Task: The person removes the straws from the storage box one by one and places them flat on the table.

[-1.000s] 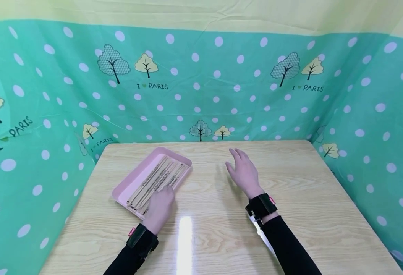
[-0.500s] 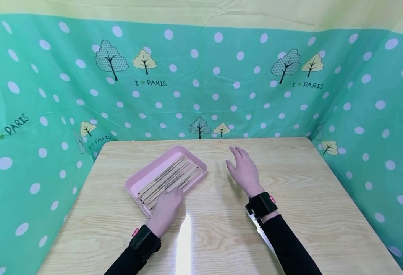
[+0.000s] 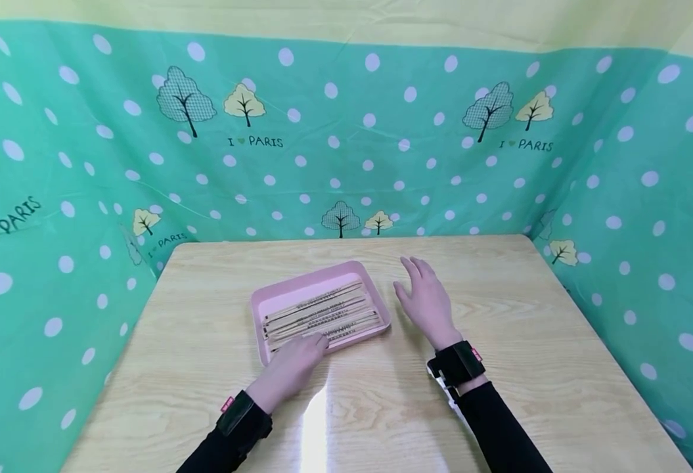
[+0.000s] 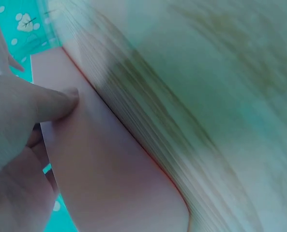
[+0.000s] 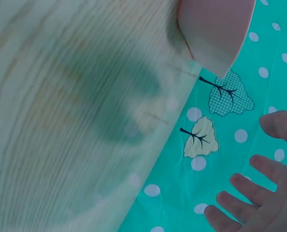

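A shallow pink tray (image 3: 307,281) lies on the table, filled with several long, thin, pale sticks (image 3: 316,314) bearing dark print; their exact kind is unclear. My left hand (image 3: 291,369) grips the tray's near side. In the left wrist view its thumb (image 4: 61,101) presses the outer face of the tray wall (image 4: 104,150), with the fingers over the rim on the inner side. To the right of the tray, my right hand (image 3: 427,303) is held above the table, fingers spread and touching nothing. The right wrist view shows that hand (image 5: 269,193) apart from the tray's corner (image 5: 216,34).
The pale wooden tabletop (image 3: 529,368) extends around the tray on all sides. A green dotted cloth (image 3: 370,138) hangs along the back and both sides of the table. A bright light reflection (image 3: 315,427) shows near the front.
My left hand has drawn the tray rightward, closer to my right hand. The tray has turned clockwise, so its long side lies more across the table. My right hand has hardly moved.
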`<control>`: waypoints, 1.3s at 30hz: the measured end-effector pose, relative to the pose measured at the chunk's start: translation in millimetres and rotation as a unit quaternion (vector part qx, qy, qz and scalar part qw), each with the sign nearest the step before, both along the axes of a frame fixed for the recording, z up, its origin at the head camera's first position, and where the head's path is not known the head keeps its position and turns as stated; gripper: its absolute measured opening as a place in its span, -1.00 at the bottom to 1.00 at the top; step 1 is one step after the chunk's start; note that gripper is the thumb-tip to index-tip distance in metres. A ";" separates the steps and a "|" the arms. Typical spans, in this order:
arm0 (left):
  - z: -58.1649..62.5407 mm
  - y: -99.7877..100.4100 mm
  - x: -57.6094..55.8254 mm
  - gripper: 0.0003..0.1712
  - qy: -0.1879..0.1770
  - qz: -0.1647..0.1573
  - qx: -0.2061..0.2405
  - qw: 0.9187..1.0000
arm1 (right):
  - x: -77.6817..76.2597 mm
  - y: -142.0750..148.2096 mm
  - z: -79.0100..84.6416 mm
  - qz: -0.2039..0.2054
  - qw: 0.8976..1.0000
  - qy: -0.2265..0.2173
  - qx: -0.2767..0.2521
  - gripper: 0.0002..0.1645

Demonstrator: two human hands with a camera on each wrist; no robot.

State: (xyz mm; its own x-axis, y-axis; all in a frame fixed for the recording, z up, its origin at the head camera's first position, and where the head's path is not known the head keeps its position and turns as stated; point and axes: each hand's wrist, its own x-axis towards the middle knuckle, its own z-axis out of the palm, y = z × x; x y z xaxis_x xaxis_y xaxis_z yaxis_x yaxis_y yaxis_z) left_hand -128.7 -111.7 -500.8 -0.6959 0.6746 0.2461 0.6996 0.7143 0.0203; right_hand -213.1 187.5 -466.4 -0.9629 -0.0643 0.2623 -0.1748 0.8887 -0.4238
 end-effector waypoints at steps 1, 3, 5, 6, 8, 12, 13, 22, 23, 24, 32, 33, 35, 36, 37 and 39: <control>0.4 0.5 0.3 -0.72 -0.004 -0.005 0.003 1.000 | 0.7 1.6 0.9 -0.002 1.000 0.000 0.000 -0.23; 0.4 1.0 1.3 -0.74 -0.007 -0.012 0.006 1.000 | 1.9 4.5 3.1 -0.004 1.000 -0.003 0.000 -0.22; -0.3 1.5 2.4 -0.74 -0.010 -0.020 0.008 1.000 | 2.9 7.1 5.0 -0.005 1.000 -0.008 0.001 -0.23; -0.6 1.6 3.2 -0.74 -0.009 -0.023 0.007 1.000 | 3.2 8.2 5.9 -0.005 1.000 -0.009 0.002 -0.22; -1.5 1.8 4.9 -0.74 -0.007 -0.028 0.009 1.000 | 3.9 10.3 8.0 -0.006 1.000 -0.008 0.005 -0.22; -1.8 3.5 9.1 -0.77 0.002 -0.042 0.014 0.999 | 5.8 15.0 10.6 -0.011 1.000 0.002 0.002 -0.23; -1.6 4.0 10.4 -0.78 0.004 -0.047 0.016 0.999 | 6.7 16.3 10.9 -0.012 1.000 0.004 -0.001 -0.23; 4.6 7.3 20.6 -0.75 -0.013 -0.052 0.010 0.998 | 14.2 25.1 7.5 -0.017 1.000 0.008 -0.008 -0.21; 6.2 7.0 19.8 -0.77 -0.020 -0.052 0.016 0.998 | 14.6 26.0 7.0 -0.019 1.000 0.010 -0.008 -0.20; 8.8 6.1 18.7 -0.79 -0.032 -0.050 0.024 0.998 | 15.0 26.8 6.3 -0.022 1.000 0.012 -0.007 -0.20; 59.5 -27.7 -21.7 -0.65 -0.133 0.067 0.135 0.980 | 17.2 24.5 0.7 -0.018 1.000 -0.003 -0.004 -0.14; 65.7 -34.6 -32.3 -0.66 -0.137 0.090 0.144 0.976 | 17.2 23.8 0.6 -0.018 1.000 -0.002 -0.005 -0.14; 72.0 -48.0 -55.2 -0.68 -0.122 0.124 0.142 0.974 | 17.0 22.5 0.6 -0.018 1.000 0.000 -0.006 -0.14; 72.7 -54.2 -66.3 -0.69 -0.114 0.137 0.137 0.974 | 16.8 21.9 0.5 -0.018 1.000 0.001 -0.005 -0.14; 71.2 -60.0 -76.2 -0.70 -0.105 0.145 0.126 0.976 | 16.6 21.4 0.3 -0.016 1.000 0.000 -0.004 -0.14; 64.3 -68.4 -92.2 -0.68 -0.106 0.162 0.110 0.975 | 16.6 20.2 -0.3 -0.012 1.000 -0.004 -0.001 -0.14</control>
